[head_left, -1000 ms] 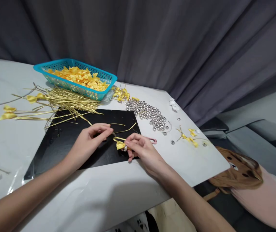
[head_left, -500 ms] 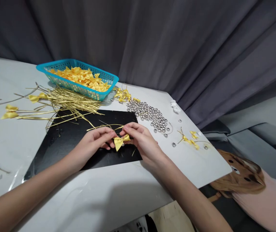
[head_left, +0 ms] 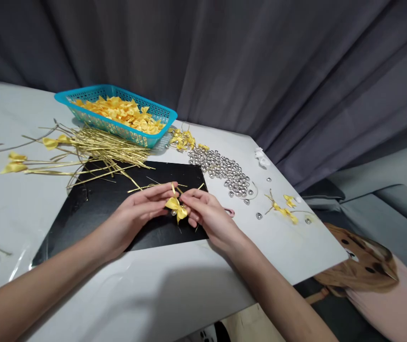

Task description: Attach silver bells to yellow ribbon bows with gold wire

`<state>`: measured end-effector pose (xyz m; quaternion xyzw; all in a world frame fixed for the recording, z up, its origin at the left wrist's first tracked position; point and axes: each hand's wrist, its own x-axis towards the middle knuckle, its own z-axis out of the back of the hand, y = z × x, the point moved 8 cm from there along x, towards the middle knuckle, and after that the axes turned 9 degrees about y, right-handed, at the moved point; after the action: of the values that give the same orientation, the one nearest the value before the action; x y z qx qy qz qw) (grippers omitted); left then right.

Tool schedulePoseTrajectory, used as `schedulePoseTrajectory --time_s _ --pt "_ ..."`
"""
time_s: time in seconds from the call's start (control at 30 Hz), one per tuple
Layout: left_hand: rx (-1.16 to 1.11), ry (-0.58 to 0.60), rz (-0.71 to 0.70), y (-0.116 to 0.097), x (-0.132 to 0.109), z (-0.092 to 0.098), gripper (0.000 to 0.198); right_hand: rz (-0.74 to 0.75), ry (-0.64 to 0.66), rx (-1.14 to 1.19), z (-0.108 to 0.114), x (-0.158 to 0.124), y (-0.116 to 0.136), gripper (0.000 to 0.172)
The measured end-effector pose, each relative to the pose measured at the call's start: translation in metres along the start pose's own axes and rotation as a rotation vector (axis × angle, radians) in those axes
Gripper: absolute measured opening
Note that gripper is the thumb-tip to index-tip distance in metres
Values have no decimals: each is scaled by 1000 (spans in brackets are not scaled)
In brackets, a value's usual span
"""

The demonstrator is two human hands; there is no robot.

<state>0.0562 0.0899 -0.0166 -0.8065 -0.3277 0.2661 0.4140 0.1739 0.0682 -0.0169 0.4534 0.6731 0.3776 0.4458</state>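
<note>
My right hand (head_left: pixel 208 213) pinches a small yellow ribbon bow (head_left: pixel 177 207) between thumb and fingers, above the black board (head_left: pixel 100 213). A small shiny bead shows under the bow's knot. Just left of the bow, my left hand (head_left: pixel 142 206) has its fingers stretched out and parted from the thumb. A short piece of gold twist tie (head_left: pixel 173 188) stands at its fingertips; whether they touch it I cannot tell. More gold ties lie on the board behind the hands.
Behind stands a blue basket (head_left: pixel 157 138) of yellow bows. Before it lies a pile of gold twist ties (head_left: pixel 107 146). Silver heart-shaped beads (head_left: pixel 221 168) spread to the right, near loose bows (head_left: pixel 285 213). A bear-faced plush (head_left: pixel 360 263) lies beyond the table's right edge.
The left fingers have come off the bow and straightened. In the right hand, the bow has turned, its loops now pointing up-left and down. The view has shifted slightly.
</note>
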Motion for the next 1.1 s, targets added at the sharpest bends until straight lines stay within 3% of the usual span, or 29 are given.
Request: schedulePoseTrajectory --time_s 0.13,0.23,0.37,0.53,0.8,0.9,1.1 --pt "181 -14 -73 -3 1 1 42 -92 69 37 -11 -5 -12 21" --pt "249 -44 -91 -6 1 2 49 -27 -62 -41 -5 -8 -9 20" --pt "289 -132 -94 -10 -1 6 64 174 -213 -148 0 -16 7 23" --pt "291 -182 -143 -15 -4 11 60 183 -147 -246 -12 -17 3 26" --pt "274 -165 -183 -16 -4 13 39 53 -38 -204 -16 -13 -9 29" --pt "186 -120 -120 -12 -1 9 45 37 30 -193 -18 -13 -8 28" --pt "137 -38 -90 -10 5 6 62 119 10 -293 -14 -14 4 26"
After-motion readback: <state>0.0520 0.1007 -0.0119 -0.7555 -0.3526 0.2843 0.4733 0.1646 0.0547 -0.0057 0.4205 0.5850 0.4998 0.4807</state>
